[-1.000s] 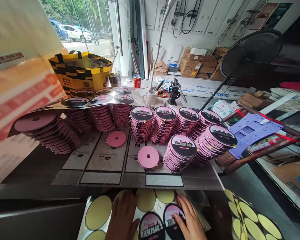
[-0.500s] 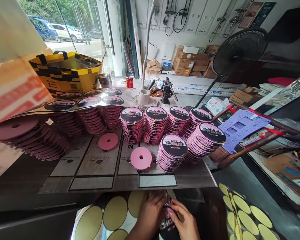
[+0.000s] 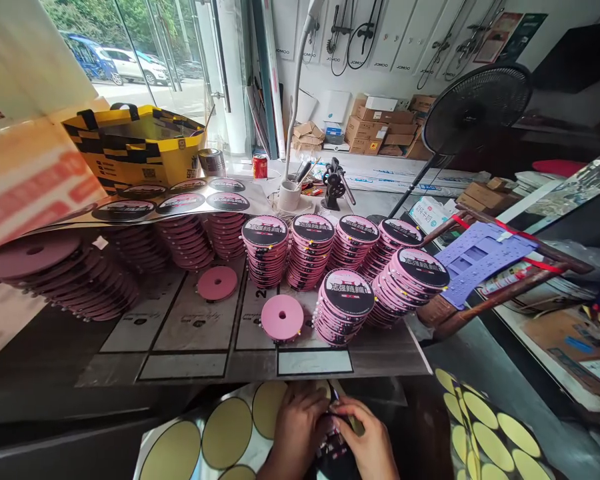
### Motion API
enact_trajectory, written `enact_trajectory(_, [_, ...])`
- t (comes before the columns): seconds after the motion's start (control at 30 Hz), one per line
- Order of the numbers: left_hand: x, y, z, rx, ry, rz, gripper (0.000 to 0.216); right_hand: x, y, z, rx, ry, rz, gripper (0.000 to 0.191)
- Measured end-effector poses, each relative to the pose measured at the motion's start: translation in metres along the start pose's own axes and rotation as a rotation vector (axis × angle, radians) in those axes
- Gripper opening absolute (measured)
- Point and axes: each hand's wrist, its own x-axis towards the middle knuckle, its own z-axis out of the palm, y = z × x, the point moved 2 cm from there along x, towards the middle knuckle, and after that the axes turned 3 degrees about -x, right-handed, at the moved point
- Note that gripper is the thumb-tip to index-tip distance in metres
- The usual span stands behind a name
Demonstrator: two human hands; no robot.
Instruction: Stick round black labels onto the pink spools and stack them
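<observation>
At the bottom of the head view, my left hand (image 3: 301, 427) is closed with its fingers curled over the upper edge of a round black-and-pink printed sticker (image 3: 336, 455). My right hand (image 3: 367, 437) pinches the same edge from the other side, thumb against fingers. The sticker's face is partly covered by both hands, and the exact grip points are hidden. Beneath and to the left lies a sheet of round yellowish labels (image 3: 227, 432). Beyond my hands, a pink foam disc with a centre hole (image 3: 282, 318) lies on the table near a stack of labelled discs (image 3: 344, 310).
Several stacks of pink discs line the table (image 3: 195, 363), with a second loose disc (image 3: 217, 283). A printed sticker sheet (image 3: 183, 202) rests over the left stacks. A standing fan (image 3: 475, 117) and a chair with a purple seat (image 3: 485, 260) are to the right.
My right hand's fingertips have moved up and left, closer to my left fingers at the sticker's edge. The yellowish label sheet has shifted slightly left. The disc stacks stay put.
</observation>
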Motion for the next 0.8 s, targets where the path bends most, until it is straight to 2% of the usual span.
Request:
enact_trajectory(0.3, [0.013,0.002,-0.002,-0.009,0.031,-0.051,0.028,0.003,0.001,0.008,-0.102,0.067,-0.081,0.023])
enact_trajectory(0.53, [0.01,0.001,0.003,-0.021,0.048,-0.065,0.028,-0.002,-0.001,0.007,-0.186,0.13,-0.218,0.047])
enact_trajectory(0.8, [0.005,0.002,-0.005,-0.059,0.026,0.008,0.024,-0.015,-0.011,0.0,-0.281,0.162,-0.4,0.044])
